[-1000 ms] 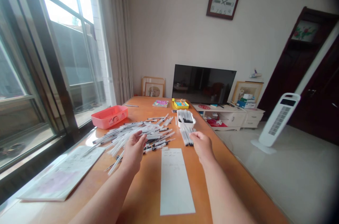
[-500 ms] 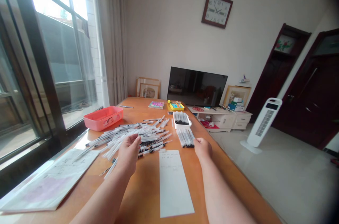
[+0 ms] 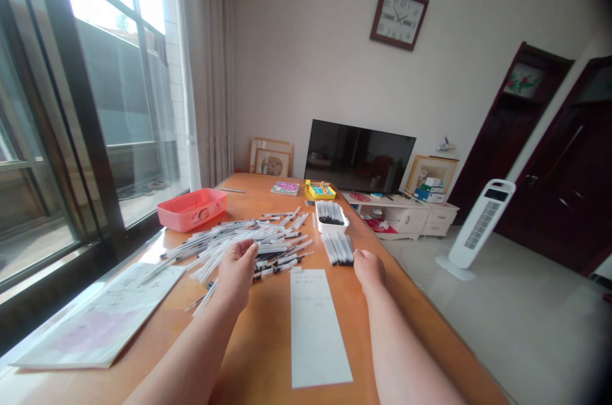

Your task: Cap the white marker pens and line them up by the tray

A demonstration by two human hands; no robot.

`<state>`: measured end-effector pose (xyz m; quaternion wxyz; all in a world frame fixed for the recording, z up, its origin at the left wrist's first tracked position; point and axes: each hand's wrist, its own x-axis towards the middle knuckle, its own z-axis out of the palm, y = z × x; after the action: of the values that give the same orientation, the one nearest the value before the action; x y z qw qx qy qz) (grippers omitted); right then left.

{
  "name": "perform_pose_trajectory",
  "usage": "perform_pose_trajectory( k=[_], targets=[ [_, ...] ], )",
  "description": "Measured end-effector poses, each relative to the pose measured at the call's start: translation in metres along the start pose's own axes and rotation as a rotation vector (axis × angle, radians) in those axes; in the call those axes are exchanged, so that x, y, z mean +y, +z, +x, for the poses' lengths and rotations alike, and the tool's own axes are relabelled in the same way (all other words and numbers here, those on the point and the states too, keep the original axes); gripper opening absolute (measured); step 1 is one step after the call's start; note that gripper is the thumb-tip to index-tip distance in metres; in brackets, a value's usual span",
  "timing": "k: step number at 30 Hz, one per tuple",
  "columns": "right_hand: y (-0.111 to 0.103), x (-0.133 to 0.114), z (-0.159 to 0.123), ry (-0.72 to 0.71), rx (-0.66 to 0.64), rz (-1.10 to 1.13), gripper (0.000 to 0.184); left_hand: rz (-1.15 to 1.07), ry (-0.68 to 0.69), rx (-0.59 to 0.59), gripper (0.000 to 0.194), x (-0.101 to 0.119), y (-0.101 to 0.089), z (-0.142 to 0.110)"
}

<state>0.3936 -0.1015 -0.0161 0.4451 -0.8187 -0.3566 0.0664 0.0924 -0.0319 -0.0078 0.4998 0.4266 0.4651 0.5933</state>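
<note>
My left hand [image 3: 239, 274] hovers at the near side of a loose pile of clear pen barrels and thin dark pieces [image 3: 258, 239]. Its thumb and index finger are pinched together; whatever lies between them is too small to make out. Curled closed, my right hand [image 3: 370, 270] is at the right end of a neat row of clear pens with black tips [image 3: 337, 249]. Its fingertips are largely hidden, so I cannot tell if it grips anything. Behind that row, a white tub [image 3: 333, 227] holds many similar pens, black ends toward me. A long paper slip with handwriting [image 3: 319, 335] lies between my forearms.
A pink plastic basket [image 3: 191, 210] stands left of the pile, with a large paper booklet [image 3: 95, 325] nearer me. Toward the table's far end lie a single pen [image 3: 232, 190], a colourful booklet [image 3: 285, 188] and a yellow box [image 3: 320, 190]. The table's right edge runs beside my right arm.
The whole view has shifted slightly to the right. My left fingertips have drawn closer together, while my right hand stays by the row of pens.
</note>
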Motion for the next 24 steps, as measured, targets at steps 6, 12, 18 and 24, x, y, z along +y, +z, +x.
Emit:
perform_pose_trajectory(
  k=[6,12,18,24],
  targets=[
    [0.001,0.003,0.003,-0.007,0.025,-0.012,0.029,0.026,0.018,0.053,0.043,0.002,-0.008,0.008],
    [0.005,-0.004,-0.001,-0.119,0.046,0.0,0.025,0.155,0.102,0.094,0.044,0.005,-0.019,0.017],
    [0.023,-0.019,-0.023,-0.335,0.02,0.046,0.033,0.554,0.251,-0.004,0.029,-0.003,-0.02,0.017],
    [0.037,-0.029,-0.045,-0.495,-0.088,0.067,0.027,1.043,0.395,-0.045,0.029,-0.004,-0.021,0.013]
  ],
)
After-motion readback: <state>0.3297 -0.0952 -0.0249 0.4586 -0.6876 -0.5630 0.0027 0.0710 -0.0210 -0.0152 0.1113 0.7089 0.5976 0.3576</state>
